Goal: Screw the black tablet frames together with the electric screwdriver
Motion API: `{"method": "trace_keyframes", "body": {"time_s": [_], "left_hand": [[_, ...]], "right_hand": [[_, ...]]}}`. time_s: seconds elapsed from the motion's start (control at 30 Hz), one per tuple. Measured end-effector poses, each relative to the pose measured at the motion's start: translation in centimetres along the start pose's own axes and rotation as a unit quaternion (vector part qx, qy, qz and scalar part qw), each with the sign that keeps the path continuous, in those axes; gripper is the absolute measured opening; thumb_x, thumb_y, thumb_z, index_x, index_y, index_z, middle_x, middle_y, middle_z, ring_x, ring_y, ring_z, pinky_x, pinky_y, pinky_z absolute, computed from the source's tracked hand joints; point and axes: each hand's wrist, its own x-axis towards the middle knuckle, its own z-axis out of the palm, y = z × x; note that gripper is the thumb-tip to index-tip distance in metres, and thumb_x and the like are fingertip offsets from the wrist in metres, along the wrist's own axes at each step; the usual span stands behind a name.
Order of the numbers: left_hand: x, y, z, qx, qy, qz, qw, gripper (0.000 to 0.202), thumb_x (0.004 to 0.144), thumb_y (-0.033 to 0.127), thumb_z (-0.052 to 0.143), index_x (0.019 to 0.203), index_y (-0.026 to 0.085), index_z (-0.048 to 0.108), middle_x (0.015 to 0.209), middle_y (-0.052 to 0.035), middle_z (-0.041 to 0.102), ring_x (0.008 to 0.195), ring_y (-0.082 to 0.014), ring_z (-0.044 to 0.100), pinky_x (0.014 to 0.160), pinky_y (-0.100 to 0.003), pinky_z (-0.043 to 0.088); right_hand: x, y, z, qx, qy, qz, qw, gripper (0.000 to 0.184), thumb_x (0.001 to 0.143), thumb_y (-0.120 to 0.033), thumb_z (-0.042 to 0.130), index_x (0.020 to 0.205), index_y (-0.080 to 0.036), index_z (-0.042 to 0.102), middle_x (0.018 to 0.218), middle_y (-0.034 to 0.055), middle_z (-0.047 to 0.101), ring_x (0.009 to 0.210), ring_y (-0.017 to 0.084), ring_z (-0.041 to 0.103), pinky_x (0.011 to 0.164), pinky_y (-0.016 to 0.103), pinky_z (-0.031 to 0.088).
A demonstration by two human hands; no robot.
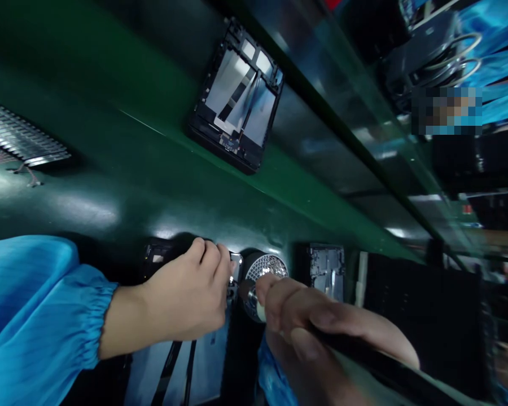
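Head view, the only one:

- Left hand [186,299]: fingers curled tight over the top edge of the near device frame [214,352], pinning it down. Knuckles up, blue sleeve [34,316] behind the wrist.
- Near device frame: lies at the bottom centre on the green belt [122,163], mostly under the left hand. Grey inner panel shows below the hand, with two black flat cables [169,369] running down it.
- Right hand [309,321]: clenched around a dark screwdriver [381,366], which comes in from the lower right. The tip end sits at the frame's top right corner, just beside the left fingertips [222,259]. The tip itself is blurred, so contact with the frame can't be confirmed.
- Round perforated metal dish [266,268]: just behind the right hand's fingertips, touching or nearly touching the frame corner.
- Small dark part [327,270]: right of the dish, apart from both hands.
- White strip [361,279] next to it, then a large black block [423,316].
- Second device frame [237,96]: far up the belt, open side up, well clear of the hands.
- Metal grille [21,138]: at the left edge.
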Motion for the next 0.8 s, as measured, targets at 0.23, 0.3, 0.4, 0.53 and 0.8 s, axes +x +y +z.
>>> {"method": "trace_keyframes", "body": {"time_s": [0.23,0.3,0.4,0.53,0.8], "left_hand": [[0.1,0.0,-0.1,0.006,-0.004,-0.01,1.0,0.046,0.094,0.034,0.054,0.124,0.003,0.07,0.117,-0.0264,0.071,0.095,-0.039,0.069,0.079,-0.051,0.053],[0.2,0.0,-0.1,0.004,-0.009,-0.009,1.0,0.047,0.094,0.036,0.056,0.124,0.003,0.07,0.118,-0.0267,0.07,0.096,-0.039,0.069,0.079,-0.051,0.052],[0.1,0.1,-0.1,-0.004,-0.011,-0.012,1.0,0.048,0.094,0.038,0.059,0.124,0.002,0.069,0.119,-0.0277,0.069,0.098,-0.0389,0.068,0.08,-0.052,0.052],[0.2,0.2,0.0,-0.01,-0.011,-0.015,1.0,0.049,0.094,0.036,0.059,0.125,-0.001,0.067,0.119,-0.0297,0.069,0.099,-0.0395,0.069,0.08,-0.053,0.052],[-1.5,1.7,-1.8,-0.012,-0.041,-0.088,0.995,0.056,0.094,0.046,0.06,0.131,0.004,0.065,0.138,-0.0259,0.06,0.124,-0.045,0.058,0.098,-0.057,0.047]], "right_hand": [[-0.6,0.3,0.4,-0.006,-0.009,0.007,1.0,0.029,0.087,-0.007,0.058,0.104,-0.029,0.066,0.065,-0.0032,0.054,0.063,0.016,0.058,0.072,0.043,0.054],[-0.7,0.4,0.3,-0.006,-0.005,0.002,1.0,0.03,0.087,-0.007,0.059,0.106,-0.029,0.066,0.065,-0.0031,0.055,0.063,0.016,0.058,0.073,0.044,0.054],[-0.8,0.7,0.1,-0.02,0.011,-0.017,1.0,0.038,0.087,-0.005,0.058,0.115,-0.03,0.064,0.067,-0.0026,0.056,0.064,0.016,0.057,0.071,0.044,0.054],[-0.5,0.7,-0.1,-0.018,-0.015,-0.021,1.0,0.04,0.085,-0.002,0.056,0.113,-0.028,0.065,0.069,-0.0019,0.058,0.064,0.016,0.059,0.069,0.043,0.055],[-0.8,2.7,0.9,0.044,0.043,-0.08,0.995,0.037,0.08,-0.002,0.058,0.108,-0.025,0.067,0.069,-0.0034,0.062,0.061,0.015,0.058,0.066,0.04,0.054]]}}
